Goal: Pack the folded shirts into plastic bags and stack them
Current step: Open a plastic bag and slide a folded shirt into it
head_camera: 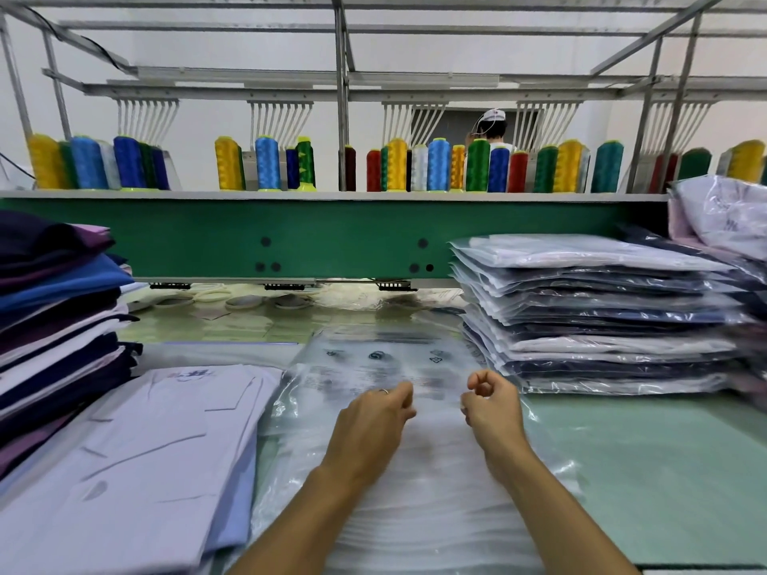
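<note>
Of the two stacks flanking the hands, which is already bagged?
The right stack: every shirt sits in glossy clear plastic. The left stack is bare folded cloth.

The green worktop point(647, 471) carries stacked folded shirts point(58, 325) at left, a lilac shirt point(145, 450) just beside clear plastic bags point(415, 491) in the middle, and a stack of bagged shirts point(602, 321) at right.

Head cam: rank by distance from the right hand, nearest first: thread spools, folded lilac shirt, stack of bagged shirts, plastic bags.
From the right hand:
1. plastic bags, directly beneath it.
2. stack of bagged shirts, just to its right.
3. folded lilac shirt, to the left, past the left hand.
4. thread spools, on the shelf at the back.
</note>
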The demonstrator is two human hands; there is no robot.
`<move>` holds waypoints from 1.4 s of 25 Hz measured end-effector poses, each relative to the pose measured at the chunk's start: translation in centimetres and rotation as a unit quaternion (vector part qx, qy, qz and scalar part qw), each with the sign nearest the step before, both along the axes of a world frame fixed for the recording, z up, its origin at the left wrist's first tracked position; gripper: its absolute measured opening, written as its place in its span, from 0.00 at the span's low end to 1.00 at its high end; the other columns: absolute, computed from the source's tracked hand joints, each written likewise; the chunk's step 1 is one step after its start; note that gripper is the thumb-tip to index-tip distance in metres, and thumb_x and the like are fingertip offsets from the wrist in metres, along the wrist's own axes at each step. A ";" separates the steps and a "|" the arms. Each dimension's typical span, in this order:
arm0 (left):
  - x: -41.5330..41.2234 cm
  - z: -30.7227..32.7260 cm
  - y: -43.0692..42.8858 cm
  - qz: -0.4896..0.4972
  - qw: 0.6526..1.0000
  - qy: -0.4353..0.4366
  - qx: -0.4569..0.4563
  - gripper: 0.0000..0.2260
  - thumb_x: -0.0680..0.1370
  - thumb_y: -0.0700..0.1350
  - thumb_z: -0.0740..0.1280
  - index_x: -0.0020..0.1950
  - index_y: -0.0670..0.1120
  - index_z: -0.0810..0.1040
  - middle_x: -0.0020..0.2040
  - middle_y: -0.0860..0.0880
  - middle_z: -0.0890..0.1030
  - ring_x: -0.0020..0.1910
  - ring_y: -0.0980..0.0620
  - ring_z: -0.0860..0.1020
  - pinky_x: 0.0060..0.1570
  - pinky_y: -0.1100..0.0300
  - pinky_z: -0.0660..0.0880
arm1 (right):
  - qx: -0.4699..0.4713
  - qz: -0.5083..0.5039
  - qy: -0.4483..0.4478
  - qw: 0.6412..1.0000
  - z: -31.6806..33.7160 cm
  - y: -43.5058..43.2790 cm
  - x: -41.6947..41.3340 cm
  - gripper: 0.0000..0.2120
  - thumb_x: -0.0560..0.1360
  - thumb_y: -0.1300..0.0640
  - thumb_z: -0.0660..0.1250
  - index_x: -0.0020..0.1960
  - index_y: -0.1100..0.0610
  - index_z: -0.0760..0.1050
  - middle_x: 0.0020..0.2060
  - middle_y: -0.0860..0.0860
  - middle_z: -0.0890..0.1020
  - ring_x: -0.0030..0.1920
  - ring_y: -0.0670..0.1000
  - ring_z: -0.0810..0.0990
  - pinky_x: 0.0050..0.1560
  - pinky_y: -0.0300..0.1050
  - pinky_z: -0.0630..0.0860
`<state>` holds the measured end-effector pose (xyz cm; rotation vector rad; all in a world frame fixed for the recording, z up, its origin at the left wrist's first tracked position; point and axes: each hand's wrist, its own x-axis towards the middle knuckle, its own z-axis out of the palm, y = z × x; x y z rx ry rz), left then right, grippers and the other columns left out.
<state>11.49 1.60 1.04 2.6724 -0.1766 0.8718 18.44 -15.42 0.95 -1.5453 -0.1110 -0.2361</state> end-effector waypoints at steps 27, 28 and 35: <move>-2.0 1.2 6.8 0.252 0.958 0.074 -0.118 0.11 0.78 0.32 0.58 0.59 0.42 0.67 0.59 0.43 0.78 0.58 0.39 0.77 0.50 0.45 0.76 | -0.003 -0.246 0.022 0.969 -0.2 -3.1 2.1 0.16 0.72 0.76 0.61 0.37 0.57 0.73 0.32 0.52 0.76 0.32 0.50 0.71 0.31 0.41 0.68; -2.0 1.3 6.8 0.266 0.958 0.069 -0.084 0.09 0.80 0.38 0.60 0.60 0.43 0.67 0.59 0.45 0.79 0.58 0.40 0.77 0.50 0.47 0.76 | -0.003 -0.237 0.024 0.971 -0.2 -3.2 2.1 0.15 0.72 0.76 0.61 0.38 0.57 0.74 0.32 0.52 0.76 0.32 0.50 0.71 0.31 0.41 0.68; -1.3 0.5 6.8 0.098 0.995 0.024 0.011 0.06 0.81 0.52 0.66 0.54 0.55 0.81 0.52 0.57 0.83 0.53 0.54 0.79 0.52 0.55 0.76 | -0.034 -0.167 0.015 0.985 -0.7 -2.7 2.2 0.13 0.75 0.72 0.62 0.41 0.55 0.75 0.34 0.52 0.77 0.34 0.52 0.71 0.36 0.46 0.69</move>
